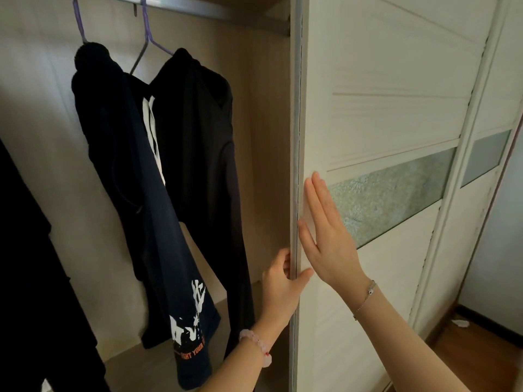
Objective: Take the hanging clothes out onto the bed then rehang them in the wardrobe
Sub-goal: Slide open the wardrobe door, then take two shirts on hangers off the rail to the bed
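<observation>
The edge of the sliding door (pixel 382 108) is gripped by the left hand (pixel 280 281), fingers curled behind it and thumb laid on the front; the door's face is pressed by the right hand (pixel 328 236), held flat with fingers straight; inside the wardrobe (pixel 260 137), a navy printed garment (pixel 135 179) and a black garment (pixel 203 142) are hung side by side on purple hangers (pixel 147 29) from the rail (pixel 215 9)

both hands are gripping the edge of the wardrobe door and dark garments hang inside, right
Not quite: the head view shows only the left hand gripping the edge of the wardrobe door; the right hand lies flat on its face, fingers straight. Dark garments do hang inside.
</observation>
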Demonstrator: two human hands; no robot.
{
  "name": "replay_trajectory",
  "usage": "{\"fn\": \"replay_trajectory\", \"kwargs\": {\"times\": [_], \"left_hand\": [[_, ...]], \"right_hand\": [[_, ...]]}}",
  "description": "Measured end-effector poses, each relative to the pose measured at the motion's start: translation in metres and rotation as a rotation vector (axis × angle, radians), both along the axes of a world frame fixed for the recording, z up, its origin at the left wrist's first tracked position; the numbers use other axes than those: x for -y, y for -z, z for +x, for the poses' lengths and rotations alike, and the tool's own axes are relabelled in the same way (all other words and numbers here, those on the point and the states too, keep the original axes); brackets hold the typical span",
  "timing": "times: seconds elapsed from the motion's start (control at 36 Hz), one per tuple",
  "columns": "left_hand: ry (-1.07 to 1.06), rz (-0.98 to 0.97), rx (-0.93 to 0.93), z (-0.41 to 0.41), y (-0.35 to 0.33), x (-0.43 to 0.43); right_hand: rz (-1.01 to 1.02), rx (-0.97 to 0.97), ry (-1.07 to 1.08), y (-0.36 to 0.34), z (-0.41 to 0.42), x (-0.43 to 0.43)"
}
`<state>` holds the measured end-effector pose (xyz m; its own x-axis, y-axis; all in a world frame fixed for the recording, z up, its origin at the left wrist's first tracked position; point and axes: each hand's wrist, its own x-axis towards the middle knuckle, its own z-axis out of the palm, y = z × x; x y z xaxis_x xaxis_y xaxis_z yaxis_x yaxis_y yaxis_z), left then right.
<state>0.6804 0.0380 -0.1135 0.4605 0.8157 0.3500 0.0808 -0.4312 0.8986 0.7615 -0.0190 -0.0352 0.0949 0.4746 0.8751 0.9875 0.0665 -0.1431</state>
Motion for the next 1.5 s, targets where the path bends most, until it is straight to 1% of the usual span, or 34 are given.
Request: {"fn": "replay_trajectory", "kwargs": {"times": [0.22, 0.33, 0.47, 0.56, 0.64, 0.69, 0.78, 0.83, 0.86, 0.92, 1.0, 1.08, 1.22, 1.28, 1.36, 1.42, 1.44, 1.5], "left_hand": [[0.046, 0.007, -0.056, -0.002, -0.009, -0.003], [0.098, -0.023, -0.084, -0.004, -0.014, -0.004], [0.212, -0.062, -0.113, -0.018, -0.024, -0.003], [0.215, -0.055, -0.12, -0.031, -0.029, 0.0], [0.226, -0.015, -0.114, -0.053, -0.035, 0.007], [0.194, 0.064, -0.132, -0.071, -0.038, 0.01], [0.094, 0.247, -0.185, -0.105, -0.043, 0.011], [0.002, 0.396, -0.217, -0.135, -0.048, 0.013], [-0.033, 0.437, -0.22, -0.15, -0.05, 0.014], [-0.084, 0.461, -0.211, -0.182, -0.055, 0.017], [-0.187, 0.516, -0.202, -0.227, -0.063, 0.02], [-0.323, 0.626, -0.226, -0.269, -0.078, 0.023], [-0.587, 0.82, -0.217, -0.33, -0.136, 0.024], [-0.692, 0.892, -0.217, -0.35, -0.169, 0.024], [-0.896, 1.024, -0.218, -0.375, -0.221, 0.024], [-1.061, 1.041, -0.271, -0.391, -0.253, 0.017], [-1.119, 0.996, -0.299, -0.399, -0.267, 0.01], [-1.149, 0.821, -0.299, -0.411, -0.293, -0.008]], "right_hand": [[-0.046, -0.002, 0.172, -0.004, -0.005, 0.005], [-0.053, -0.032, 0.161, -0.006, -0.009, 0.007], [-0.095, -0.07, 0.116, -0.011, -0.014, 0.014], [-0.118, -0.155, 0.09, -0.015, -0.021, 0.02], [-0.057, -0.226, 0.092, -0.02, -0.032, 0.023], [0.005, -0.239, 0.082, -0.025, -0.045, 0.022], [0.051, -0.249, 0.017, -0.037, -0.073, 0.019], [0.004, -0.264, -0.08, -0.042, -0.093, 0.014], [-0.026, -0.265, -0.133, -0.043, -0.104, 0.012], [-0.086, -0.297, -0.265, -0.045, -0.126, 0.003], [-0.164, -0.402, -0.509, -0.051, -0.161, -0.013], [-0.205, -0.471, -0.712, -0.064, -0.195, -0.029], [-0.312, -0.476, -0.939, -0.102, -0.246, -0.058], [-0.331, -0.46, -0.98, -0.12, -0.263, -0.075], [-0.325, -0.499, -1.031, -0.152, -0.281, -0.101], [-0.335, -0.547, -1.061, -0.175, -0.291, -0.115], [-0.341, -0.572, -1.083, -0.188, -0.295, -0.12], [-0.368, -0.605, -1.11, -0.21, -0.303, -0.131]]}}
